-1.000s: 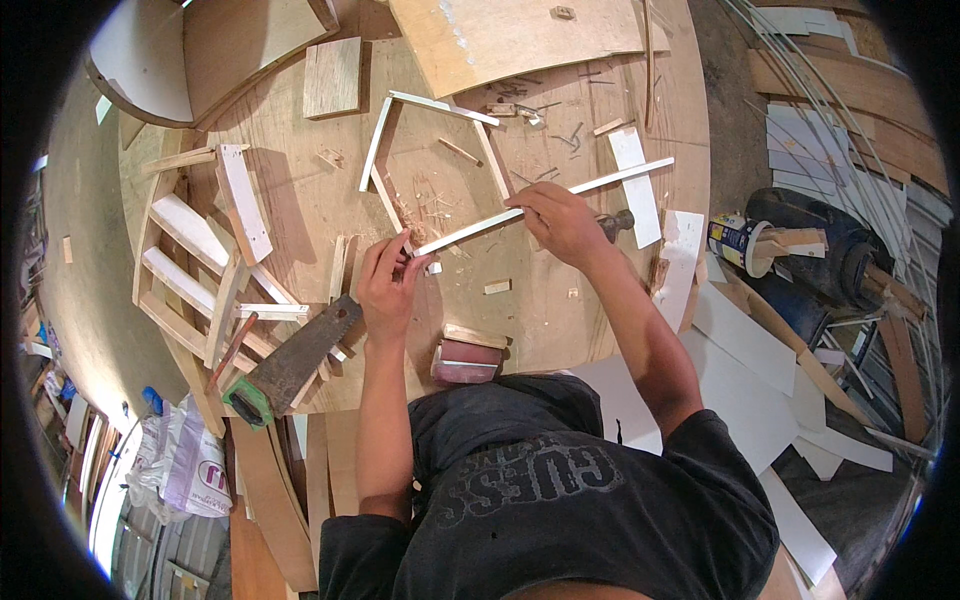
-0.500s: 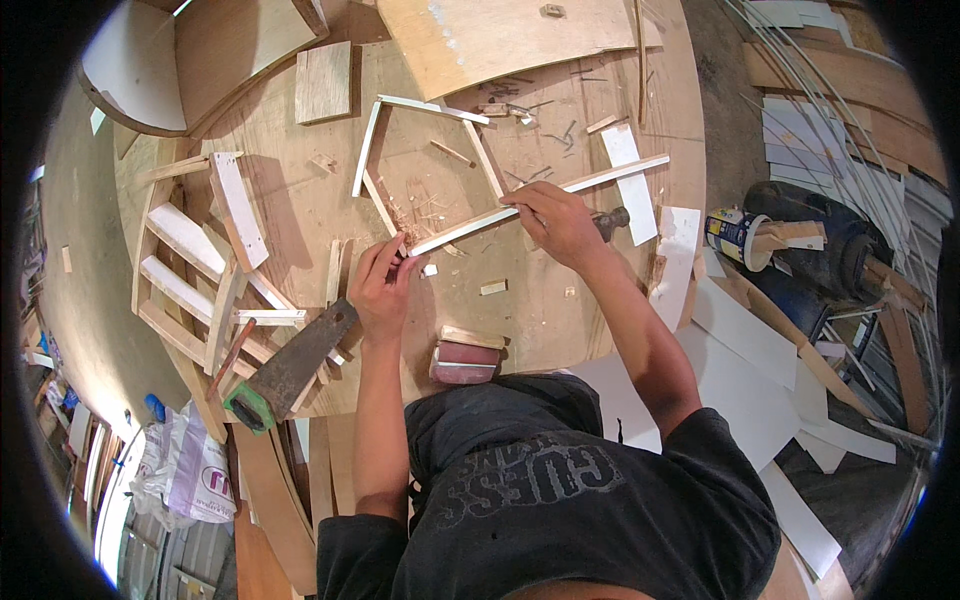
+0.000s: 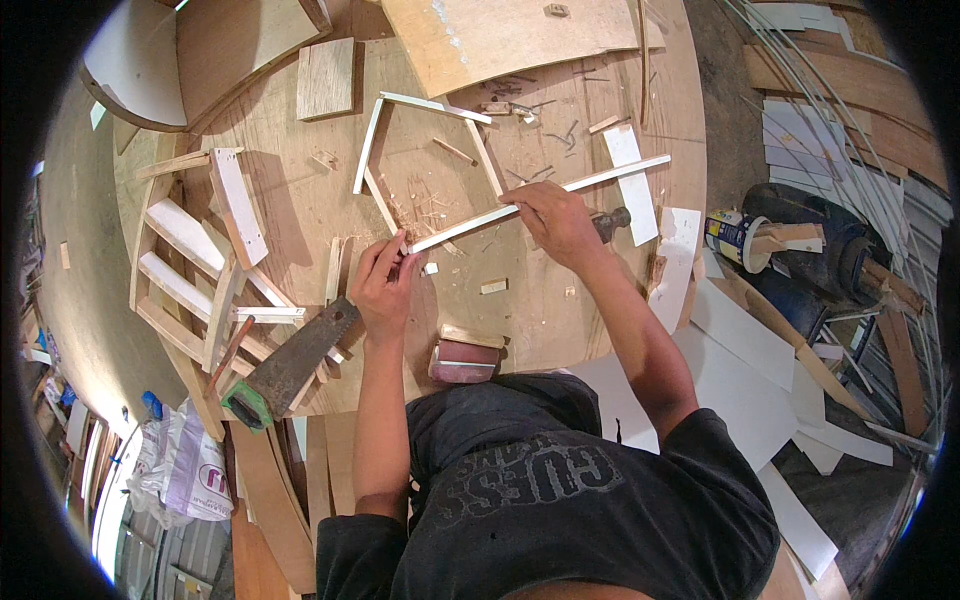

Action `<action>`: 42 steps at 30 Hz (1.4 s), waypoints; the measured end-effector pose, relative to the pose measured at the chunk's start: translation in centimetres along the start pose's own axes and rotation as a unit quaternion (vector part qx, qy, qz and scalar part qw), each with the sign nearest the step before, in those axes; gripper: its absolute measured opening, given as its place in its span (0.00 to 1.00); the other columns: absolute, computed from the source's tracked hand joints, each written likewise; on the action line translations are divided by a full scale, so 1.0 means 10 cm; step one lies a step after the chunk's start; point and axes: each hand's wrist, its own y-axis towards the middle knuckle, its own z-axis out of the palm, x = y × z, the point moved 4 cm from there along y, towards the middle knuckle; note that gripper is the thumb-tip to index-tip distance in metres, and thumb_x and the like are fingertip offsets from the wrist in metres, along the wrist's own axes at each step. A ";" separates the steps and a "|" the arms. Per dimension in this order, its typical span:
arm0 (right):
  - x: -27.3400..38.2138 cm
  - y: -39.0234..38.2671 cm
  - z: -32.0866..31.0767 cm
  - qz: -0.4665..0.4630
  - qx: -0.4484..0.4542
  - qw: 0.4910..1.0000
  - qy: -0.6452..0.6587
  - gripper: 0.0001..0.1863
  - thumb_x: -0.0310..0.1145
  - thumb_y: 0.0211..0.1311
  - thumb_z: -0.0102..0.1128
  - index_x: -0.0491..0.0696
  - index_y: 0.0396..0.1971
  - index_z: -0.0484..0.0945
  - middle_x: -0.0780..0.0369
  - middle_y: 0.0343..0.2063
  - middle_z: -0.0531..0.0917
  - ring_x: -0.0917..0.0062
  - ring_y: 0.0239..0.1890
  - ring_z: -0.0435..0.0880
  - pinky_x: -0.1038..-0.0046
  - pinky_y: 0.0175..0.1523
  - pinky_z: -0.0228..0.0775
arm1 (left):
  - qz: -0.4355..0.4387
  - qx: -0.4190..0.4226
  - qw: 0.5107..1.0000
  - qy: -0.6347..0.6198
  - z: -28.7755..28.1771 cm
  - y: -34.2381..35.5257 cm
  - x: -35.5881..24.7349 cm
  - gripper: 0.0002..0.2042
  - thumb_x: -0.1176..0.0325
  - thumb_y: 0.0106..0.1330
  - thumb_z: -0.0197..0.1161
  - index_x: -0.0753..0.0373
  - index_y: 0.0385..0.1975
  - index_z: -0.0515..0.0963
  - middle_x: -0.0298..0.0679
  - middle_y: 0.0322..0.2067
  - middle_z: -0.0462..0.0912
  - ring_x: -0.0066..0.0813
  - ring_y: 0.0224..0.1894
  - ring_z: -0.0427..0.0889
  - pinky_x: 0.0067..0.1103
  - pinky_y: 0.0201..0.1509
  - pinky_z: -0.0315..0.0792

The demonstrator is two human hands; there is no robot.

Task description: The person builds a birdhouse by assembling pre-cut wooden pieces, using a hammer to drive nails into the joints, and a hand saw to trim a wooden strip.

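Note:
Both my hands grip a long white-faced wooden strip (image 3: 622, 172) lying diagonally across a small many-sided frame of battens (image 3: 485, 160). My left hand (image 3: 385, 285) pinches the strip's left end at the frame's lower corner, among shavings. My right hand (image 3: 555, 225) holds it farther along with closed fingers, by the frame's right corner. A hammer head (image 3: 618, 220) shows beside my right hand, its handle hidden. A handsaw with a green grip (image 3: 292, 362) lies left of my left forearm. A reddish block (image 3: 460, 360) sits between my forearms.
A slatted wooden assembly (image 3: 185, 285) lies at left, a curved box (image 3: 140, 75) and curved board (image 3: 520, 40) at the back. Scattered nails, offcuts and white panels (image 3: 730, 380) surround me. A bucket (image 3: 735, 236) stands at right, a plastic sack (image 3: 185, 470) at lower left.
The strip turned slightly to show more bare wood half a second ago, and now shows its white face again. My hands keep almost the same places.

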 end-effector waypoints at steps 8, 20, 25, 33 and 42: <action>-0.06 0.00 0.01 -0.031 0.016 0.999 0.008 0.11 0.24 0.69 0.59 0.45 0.48 0.86 0.55 0.42 0.88 0.59 0.46 0.86 0.61 0.54 0.78 | 0.002 -0.006 1.000 0.004 -0.01 0.02 -0.06 0.23 0.80 0.52 0.81 0.60 0.51 0.89 0.38 0.41 0.87 0.23 0.34 0.84 0.21 0.36 0.81; -0.04 0.03 0.00 -0.046 0.017 0.999 -0.008 0.09 0.25 0.68 0.60 0.45 0.43 0.87 0.57 0.40 0.88 0.60 0.46 0.87 0.60 0.52 0.81 | 0.004 -0.010 1.000 0.001 0.00 -0.01 0.01 0.23 0.79 0.53 0.82 0.59 0.51 0.90 0.38 0.41 0.87 0.21 0.33 0.84 0.20 0.35 0.81; -0.03 0.05 -0.01 -0.042 0.020 0.999 0.001 0.09 0.25 0.68 0.60 0.46 0.43 0.87 0.57 0.39 0.88 0.60 0.45 0.87 0.61 0.52 0.81 | 0.011 -0.012 1.000 0.004 0.00 0.01 -0.02 0.23 0.80 0.53 0.81 0.60 0.51 0.89 0.38 0.41 0.87 0.22 0.33 0.84 0.20 0.35 0.81; -0.04 0.09 -0.03 -0.025 0.035 0.999 0.008 0.08 0.24 0.67 0.61 0.46 0.42 0.87 0.57 0.38 0.88 0.61 0.40 0.88 0.63 0.48 0.81 | 0.009 -0.010 1.000 0.002 0.02 0.01 0.02 0.23 0.80 0.52 0.81 0.60 0.51 0.89 0.38 0.40 0.87 0.22 0.33 0.83 0.21 0.35 0.81; -0.01 0.10 -0.07 -0.030 0.061 0.998 0.011 0.11 0.24 0.66 0.61 0.47 0.44 0.89 0.57 0.35 0.86 0.62 0.37 0.87 0.64 0.44 0.81 | 0.016 -0.007 1.000 -0.005 0.01 0.01 0.01 0.22 0.80 0.54 0.81 0.61 0.51 0.89 0.40 0.40 0.86 0.24 0.34 0.85 0.21 0.33 0.80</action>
